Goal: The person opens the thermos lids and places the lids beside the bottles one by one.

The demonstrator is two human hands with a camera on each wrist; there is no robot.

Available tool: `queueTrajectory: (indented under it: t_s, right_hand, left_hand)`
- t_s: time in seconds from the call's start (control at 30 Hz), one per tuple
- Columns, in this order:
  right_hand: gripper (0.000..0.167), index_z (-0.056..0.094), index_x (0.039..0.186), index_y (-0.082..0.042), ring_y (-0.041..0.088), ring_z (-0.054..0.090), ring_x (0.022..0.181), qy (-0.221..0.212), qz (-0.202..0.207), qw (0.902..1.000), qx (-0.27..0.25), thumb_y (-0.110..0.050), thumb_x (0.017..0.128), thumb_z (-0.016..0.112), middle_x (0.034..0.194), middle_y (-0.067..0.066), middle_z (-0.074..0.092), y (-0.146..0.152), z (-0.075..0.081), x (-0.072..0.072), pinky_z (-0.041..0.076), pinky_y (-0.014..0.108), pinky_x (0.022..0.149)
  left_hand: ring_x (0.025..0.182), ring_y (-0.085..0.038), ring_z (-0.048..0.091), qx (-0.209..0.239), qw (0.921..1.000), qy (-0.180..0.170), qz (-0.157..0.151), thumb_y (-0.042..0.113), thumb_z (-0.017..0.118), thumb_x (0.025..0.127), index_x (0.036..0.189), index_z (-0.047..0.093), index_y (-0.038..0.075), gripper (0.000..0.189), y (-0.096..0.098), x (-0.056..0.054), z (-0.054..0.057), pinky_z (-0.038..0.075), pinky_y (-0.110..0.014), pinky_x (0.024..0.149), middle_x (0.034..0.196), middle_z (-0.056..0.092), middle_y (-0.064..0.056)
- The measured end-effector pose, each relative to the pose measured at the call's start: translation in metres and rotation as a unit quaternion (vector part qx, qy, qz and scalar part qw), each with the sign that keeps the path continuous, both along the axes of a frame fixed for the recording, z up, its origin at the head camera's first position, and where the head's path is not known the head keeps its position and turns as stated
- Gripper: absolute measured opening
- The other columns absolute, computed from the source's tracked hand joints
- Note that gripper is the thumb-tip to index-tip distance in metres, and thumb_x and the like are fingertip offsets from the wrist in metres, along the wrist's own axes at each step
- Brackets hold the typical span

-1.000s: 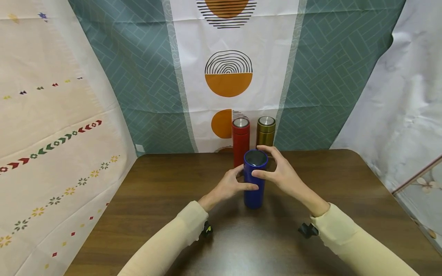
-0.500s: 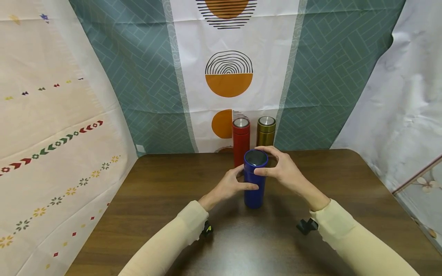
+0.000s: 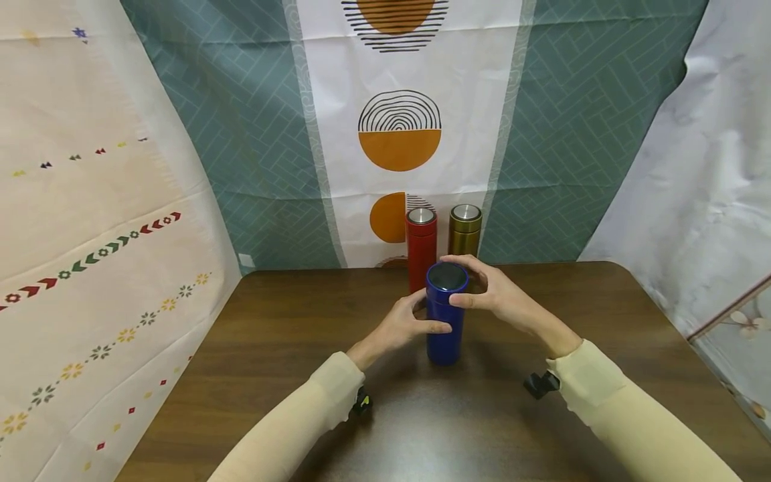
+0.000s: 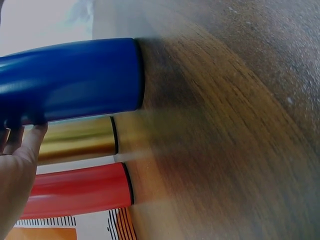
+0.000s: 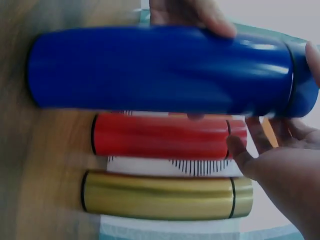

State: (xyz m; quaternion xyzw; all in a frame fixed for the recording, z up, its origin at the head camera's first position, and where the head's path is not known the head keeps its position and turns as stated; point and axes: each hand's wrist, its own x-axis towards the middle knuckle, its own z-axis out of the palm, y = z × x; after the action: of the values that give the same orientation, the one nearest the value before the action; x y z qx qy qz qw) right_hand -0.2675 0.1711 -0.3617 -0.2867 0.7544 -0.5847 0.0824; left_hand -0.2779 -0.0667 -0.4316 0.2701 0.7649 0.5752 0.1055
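Observation:
A blue thermos [image 3: 444, 348] stands upright on the wooden table, its dark-topped lid [image 3: 447, 276] facing up. My left hand [image 3: 399, 324] grips the body from the left, thumb across the front. At the top, my right hand [image 3: 502, 298] holds the lid from the right, with the thumb at its near side and the fingers reaching round behind. The right wrist view shows the seam between lid [image 5: 303, 82] and body as a thin dark line. Left fingertips [image 4: 36, 131] press against the blue side in the left wrist view.
Close behind stand a red thermos [image 3: 421, 249] and a gold thermos [image 3: 465, 235], both upright with silver-topped lids. The brown table [image 3: 289, 314] ends at a patterned curtain [image 3: 265, 201]. White cloth [image 3: 711, 174] hangs at the right, a cream embroidered one [image 3: 108, 268] at the left.
My right thumb has shifted to the right along the lid's near side, while the fingers behind it have moved slightly left. The left hand and the blue thermos stay in place.

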Motion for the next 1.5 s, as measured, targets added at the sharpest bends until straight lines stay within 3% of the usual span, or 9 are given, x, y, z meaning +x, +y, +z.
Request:
queueTrajectory:
  t_s: [0.2, 0.3, 0.6, 0.8, 1.03, 1.23, 1.4, 1.5]
  right_hand:
    - [0.077, 0.038, 0.158, -0.014, 0.038, 0.047, 0.137, 0.065, -0.106, 0.9919, 0.023, -0.028, 0.094, 0.077, 0.149, 0.009, 0.047, -0.012, -0.007, 0.016, 0.041, 0.067, 0.109]
    - [0.077, 0.04, 0.156, -0.013, 0.037, 0.051, 0.131, 0.07, -0.147, 0.9863, 0.026, -0.029, 0.092, 0.08, 0.146, 0.011, 0.048, -0.018, -0.01, 0.02, 0.047, 0.063, 0.103]
    - [0.071, 0.049, 0.148, -0.012, 0.031, 0.055, 0.119, 0.077, -0.171, 0.982, 0.024, -0.028, 0.089, 0.084, 0.136, 0.013, 0.056, -0.026, -0.012, 0.022, 0.048, 0.052, 0.098]
    - [0.069, 0.053, 0.146, -0.014, 0.031, 0.06, 0.117, 0.073, -0.139, 0.9869, 0.036, -0.025, 0.087, 0.086, 0.136, 0.013, 0.062, -0.018, -0.007, 0.015, 0.052, 0.049, 0.094]
    - [0.064, 0.054, 0.148, -0.015, 0.035, 0.049, 0.135, 0.03, -0.026, 0.9988, 0.027, -0.02, 0.091, 0.082, 0.143, 0.013, 0.059, -0.002, -0.001, -0.005, 0.041, 0.063, 0.108]
    - [0.063, 0.05, 0.151, -0.015, 0.037, 0.049, 0.135, 0.0, 0.054, 0.9985, 0.011, -0.018, 0.093, 0.076, 0.146, 0.015, 0.055, 0.006, -0.001, -0.018, 0.044, 0.061, 0.108]
    - [0.068, 0.046, 0.155, -0.019, 0.037, 0.041, 0.143, -0.01, 0.05, 0.9987, 0.006, -0.024, 0.094, 0.075, 0.154, 0.012, 0.047, 0.005, -0.003, -0.012, 0.038, 0.066, 0.112]
    - [0.073, 0.041, 0.158, -0.02, 0.038, 0.036, 0.146, -0.002, 0.019, 0.9998, 0.007, -0.027, 0.094, 0.075, 0.157, 0.01, 0.042, 0.001, -0.007, -0.003, 0.034, 0.071, 0.113]
  left_hand:
    - [0.136, -0.022, 0.057, 0.015, 0.9999, 0.0, -0.005, 0.02, 0.083, 0.091, 0.153, 0.051, 0.018, 0.069, 0.0, 0.001, -0.002, 0.046, -0.047, 0.113, 0.147, 0.061, 0.001]
    - [0.135, -0.022, 0.058, 0.02, 0.9998, 0.003, -0.006, 0.017, 0.083, 0.091, 0.153, 0.051, 0.017, 0.069, 0.0, 0.0, -0.002, 0.047, -0.047, 0.112, 0.147, 0.06, 0.0]
    - [0.134, -0.023, 0.059, 0.017, 0.9998, 0.002, -0.012, 0.017, 0.081, 0.092, 0.154, 0.049, 0.017, 0.07, 0.001, -0.001, -0.001, 0.047, -0.048, 0.111, 0.149, 0.059, -0.001]
    - [0.134, -0.022, 0.059, 0.018, 0.9997, -0.003, -0.015, 0.018, 0.081, 0.093, 0.155, 0.048, 0.018, 0.07, 0.0, 0.0, 0.0, 0.048, -0.048, 0.111, 0.15, 0.058, 0.0]
    - [0.134, -0.021, 0.059, 0.015, 0.9998, -0.004, -0.011, 0.017, 0.081, 0.093, 0.153, 0.05, 0.018, 0.069, 0.001, 0.001, 0.001, 0.047, -0.046, 0.112, 0.148, 0.06, 0.0]
    - [0.135, -0.022, 0.058, 0.012, 0.9998, -0.006, -0.011, 0.019, 0.081, 0.093, 0.155, 0.048, 0.018, 0.07, 0.001, 0.0, 0.002, 0.046, -0.047, 0.113, 0.149, 0.059, 0.0]
    - [0.136, -0.022, 0.057, 0.003, 1.0, -0.001, -0.007, 0.024, 0.082, 0.093, 0.154, 0.049, 0.018, 0.071, 0.0, 0.0, 0.002, 0.046, -0.048, 0.113, 0.149, 0.059, 0.0]
    - [0.134, -0.021, 0.058, 0.001, 1.0, 0.0, -0.003, 0.027, 0.082, 0.092, 0.154, 0.049, 0.018, 0.071, 0.0, 0.001, 0.001, 0.047, -0.048, 0.112, 0.148, 0.06, 0.001]
